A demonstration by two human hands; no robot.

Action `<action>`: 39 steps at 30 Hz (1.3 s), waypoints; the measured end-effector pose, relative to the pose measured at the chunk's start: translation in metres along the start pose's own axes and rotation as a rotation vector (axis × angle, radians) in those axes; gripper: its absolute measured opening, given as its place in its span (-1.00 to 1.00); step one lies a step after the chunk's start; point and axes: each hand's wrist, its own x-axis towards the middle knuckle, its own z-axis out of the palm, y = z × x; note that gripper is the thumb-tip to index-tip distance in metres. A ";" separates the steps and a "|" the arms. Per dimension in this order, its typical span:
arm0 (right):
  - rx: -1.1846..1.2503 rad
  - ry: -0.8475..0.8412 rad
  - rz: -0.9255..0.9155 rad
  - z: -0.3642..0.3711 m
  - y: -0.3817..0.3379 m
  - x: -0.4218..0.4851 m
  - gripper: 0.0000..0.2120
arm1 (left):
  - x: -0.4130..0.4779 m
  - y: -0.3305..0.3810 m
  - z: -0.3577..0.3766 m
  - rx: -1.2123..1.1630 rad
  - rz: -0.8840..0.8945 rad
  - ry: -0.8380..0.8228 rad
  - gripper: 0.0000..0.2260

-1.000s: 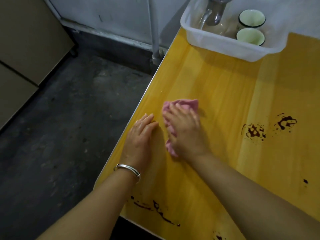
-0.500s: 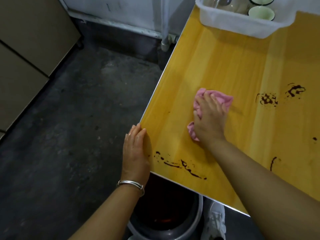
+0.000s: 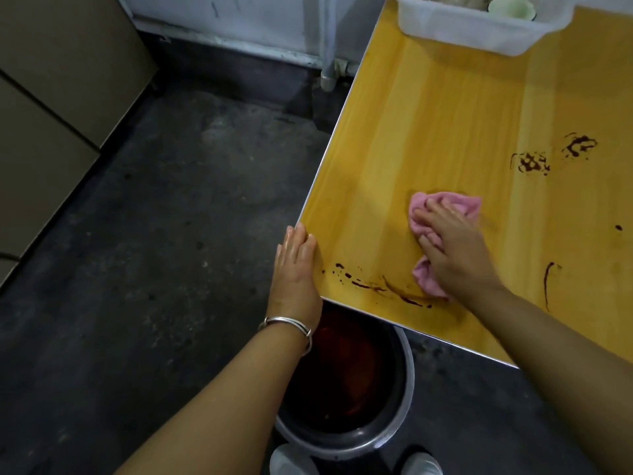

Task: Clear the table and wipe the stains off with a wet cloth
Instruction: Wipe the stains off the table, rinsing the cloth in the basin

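Pink cloth point(image 3: 471, 204) half hidden under right hand point(image 3: 457, 250), white tub point(image 3: 479, 34) cropped

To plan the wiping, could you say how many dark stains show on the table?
5: streaks by the near edge, a blotch farther back, a second blotch beside it, a dot, a curved line. Cloth may hide more.
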 end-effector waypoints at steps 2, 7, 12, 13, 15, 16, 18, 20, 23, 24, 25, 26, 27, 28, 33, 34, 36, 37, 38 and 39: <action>-0.010 0.023 0.088 0.019 -0.032 0.004 -0.58 | 0.001 0.000 0.002 0.002 -0.005 0.009 -0.48; -0.033 -0.035 -0.260 0.071 -0.090 -0.023 -0.54 | 0.004 0.000 0.003 -0.044 -0.045 -0.048 -0.48; -0.183 -0.130 -0.481 0.034 -0.028 -0.052 -0.48 | 0.003 0.004 -0.005 0.015 -0.081 -0.078 -0.51; -0.169 -0.114 -0.417 0.026 -0.015 -0.057 -0.47 | 0.002 0.007 -0.005 0.056 -0.109 -0.063 -0.52; -0.092 -0.028 -0.191 0.016 -0.003 -0.065 -0.51 | -0.002 0.014 -0.007 0.146 -0.155 -0.022 -0.52; -0.070 0.031 -0.085 0.019 -0.005 -0.067 -0.53 | -0.003 0.016 -0.008 0.160 -0.162 -0.004 -0.52; -0.060 0.110 0.054 0.030 -0.023 -0.061 -0.53 | -0.003 0.016 -0.011 0.132 -0.168 0.014 -0.52; -0.057 0.096 0.057 0.048 -0.050 -0.052 -0.53 | -0.001 0.016 -0.012 0.115 -0.177 0.004 -0.54; -0.120 0.009 -0.152 0.072 -0.088 -0.053 -0.53 | 0.000 0.013 -0.009 0.092 -0.163 0.009 -0.61; -0.108 -0.025 -0.228 0.074 -0.091 -0.058 -0.52 | -0.001 0.012 -0.009 0.078 -0.165 0.018 -0.64; -0.090 -0.070 -0.308 0.071 -0.089 -0.064 -0.51 | -0.002 0.011 -0.010 0.068 -0.166 0.013 -0.66; -0.079 -0.099 -0.386 0.065 -0.080 -0.069 -0.50 | -0.003 0.011 -0.010 0.062 -0.161 -0.005 -0.64; -0.069 -0.109 -0.451 0.058 -0.066 -0.073 -0.49 | -0.004 0.011 -0.012 0.061 -0.154 -0.031 -0.60; -0.066 -0.106 -0.466 0.051 -0.049 -0.077 -0.46 | -0.005 0.011 -0.012 0.060 -0.147 -0.051 -0.56; -0.058 0.129 -0.042 0.044 -0.037 -0.072 -0.61 | -0.011 0.012 -0.012 0.039 -0.162 -0.055 -0.43; -0.073 0.143 -0.021 0.052 -0.053 -0.068 -0.58 | -0.011 0.013 -0.011 0.032 -0.160 -0.058 -0.43; -0.099 0.114 -0.074 0.070 -0.088 -0.062 -0.52 | -0.009 0.012 -0.008 0.006 -0.145 -0.044 -0.48; -0.097 0.090 -0.116 0.079 -0.101 -0.062 -0.53 | -0.009 0.011 -0.009 -0.009 -0.153 -0.031 -0.53; -0.084 0.058 -0.152 0.083 -0.109 -0.065 -0.55 | -0.009 0.010 -0.010 -0.018 -0.166 -0.023 -0.58; -0.070 0.023 -0.187 0.083 -0.109 -0.068 -0.55 | -0.009 0.009 -0.011 -0.017 -0.169 -0.027 -0.61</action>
